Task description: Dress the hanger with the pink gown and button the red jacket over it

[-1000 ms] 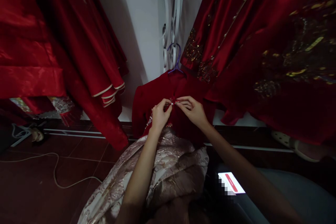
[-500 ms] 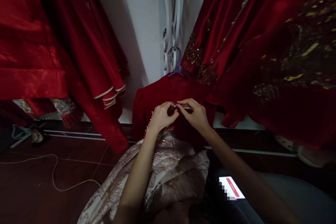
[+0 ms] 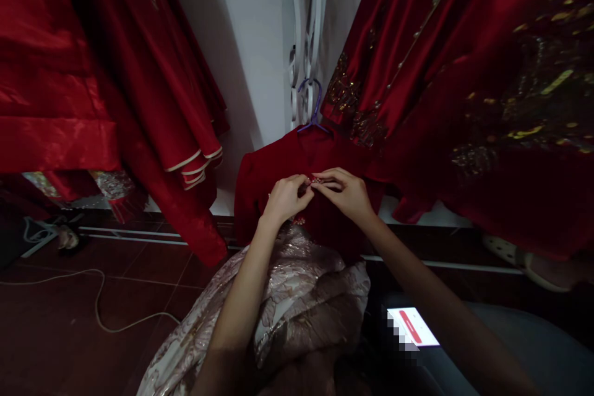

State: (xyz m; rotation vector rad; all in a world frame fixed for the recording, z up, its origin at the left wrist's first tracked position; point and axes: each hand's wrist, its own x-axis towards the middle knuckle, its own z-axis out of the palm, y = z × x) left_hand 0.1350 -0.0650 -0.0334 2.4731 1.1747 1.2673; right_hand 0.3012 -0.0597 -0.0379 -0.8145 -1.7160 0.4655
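A dark red jacket (image 3: 271, 167) hangs on a purple hanger (image 3: 318, 102) straight in front of me. Both hands meet at the middle of its front. My left hand (image 3: 285, 201) is closed, thumb and forefinger pinching at a small beaded ornament (image 3: 317, 180) on the jacket. From the other side my right hand (image 3: 348, 195) pinches the same ornament, fingertips almost touching the left ones. Its exact kind is too small to make out. Lower on the jacket front, another small beaded ornament (image 3: 297, 221) shows. Pale, shiny patterned fabric (image 3: 297, 284) is bunched below my hands.
Red garments (image 3: 153, 74) hang on the left, and red gowns with gold sequins (image 3: 524, 93) on the right. White metal bars (image 3: 301, 18) stand behind the hanger. A cable (image 3: 99, 297) lies on the tiled floor. A lit phone screen (image 3: 415, 325) is at lower right.
My right hand's fingers have shifted up slightly and lie flatter, with more of the beaded ornament showing between the fingertips. Both hands stay at the jacket front.
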